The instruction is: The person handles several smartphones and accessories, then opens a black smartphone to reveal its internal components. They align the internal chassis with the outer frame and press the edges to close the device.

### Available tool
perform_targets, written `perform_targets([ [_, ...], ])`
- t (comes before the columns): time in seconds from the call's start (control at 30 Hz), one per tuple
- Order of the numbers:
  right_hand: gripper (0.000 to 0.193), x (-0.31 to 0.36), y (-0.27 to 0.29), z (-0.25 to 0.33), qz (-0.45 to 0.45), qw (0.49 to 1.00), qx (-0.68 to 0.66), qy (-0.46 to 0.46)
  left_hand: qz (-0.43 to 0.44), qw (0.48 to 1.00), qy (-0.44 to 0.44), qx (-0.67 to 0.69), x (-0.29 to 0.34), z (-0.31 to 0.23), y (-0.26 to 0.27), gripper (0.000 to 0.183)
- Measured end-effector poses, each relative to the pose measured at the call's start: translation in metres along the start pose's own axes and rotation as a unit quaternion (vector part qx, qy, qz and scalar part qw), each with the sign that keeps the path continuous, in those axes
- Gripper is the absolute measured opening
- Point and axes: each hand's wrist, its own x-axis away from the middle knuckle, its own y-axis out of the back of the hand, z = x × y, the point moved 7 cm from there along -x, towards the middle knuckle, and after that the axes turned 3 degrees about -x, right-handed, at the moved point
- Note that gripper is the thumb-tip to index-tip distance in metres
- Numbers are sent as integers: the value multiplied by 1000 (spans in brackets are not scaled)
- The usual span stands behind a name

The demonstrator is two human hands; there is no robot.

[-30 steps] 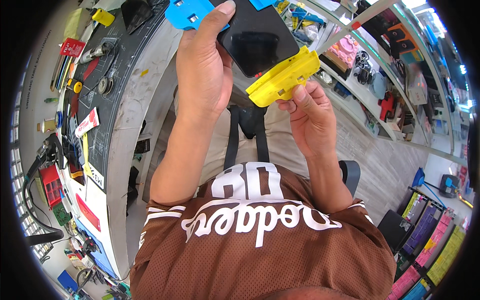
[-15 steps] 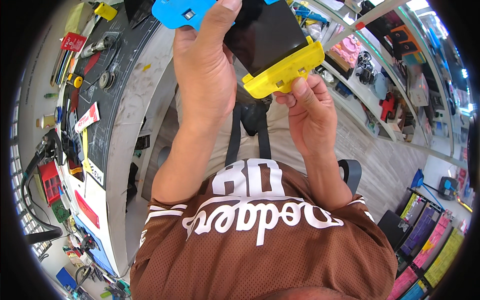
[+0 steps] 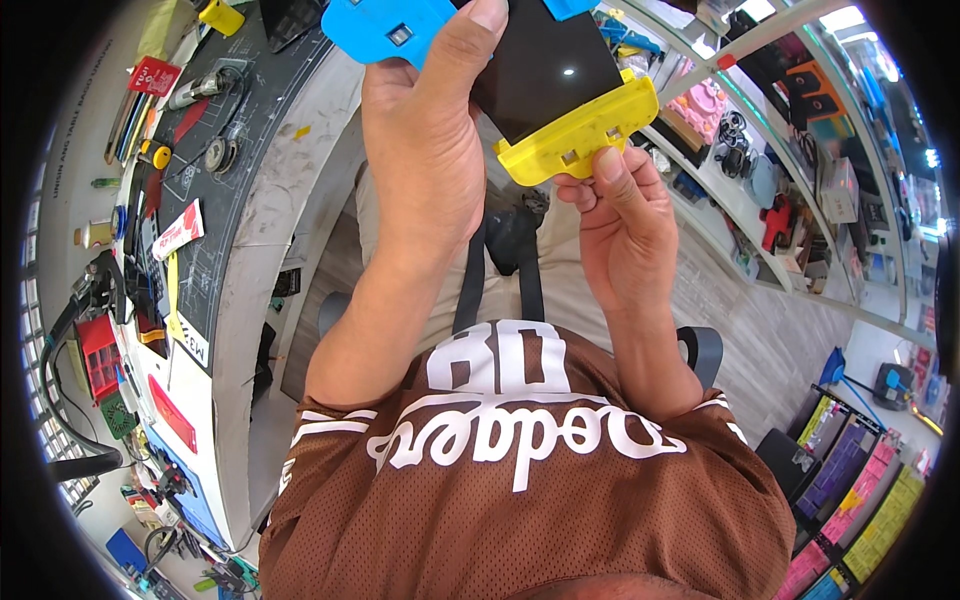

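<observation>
Clearly, left hand [image 3: 425, 150] grips a glossy black slab [image 3: 545, 70]; right hand [image 3: 635, 220] pinches yellow clip [image 3: 580, 132].

right hand [image 3: 632, 215] pinches yellow clip [image 3: 578, 135], perhaps touching dark panel [image 3: 545, 65]

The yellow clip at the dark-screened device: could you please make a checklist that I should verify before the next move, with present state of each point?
1. Left hand holding the dark-screened device: ok.
2. Right hand pinching the yellow clip between thumb and fingers: ok.
3. Yellow clip lined up along the device's near edge: ok.
4. Yellow clip fully seated on that edge: cannot tell.
5. Left blue clip gripping the device: cannot tell; the left hand covers the join.
6. Whole device in view: not ok; the picture's top edge cuts it off.
</observation>
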Motion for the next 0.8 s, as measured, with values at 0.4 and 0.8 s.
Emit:
perform_targets([
  [0.4, 52, -23, 16, 18, 41, 990, 129, 34, -22, 994, 65, -88, -1, 13, 17, 38],
  [0.8, 51, -42, 68, 21, 156, 893, 319, -275, 2, 943, 291, -161, 44, 90, 69, 50],
])
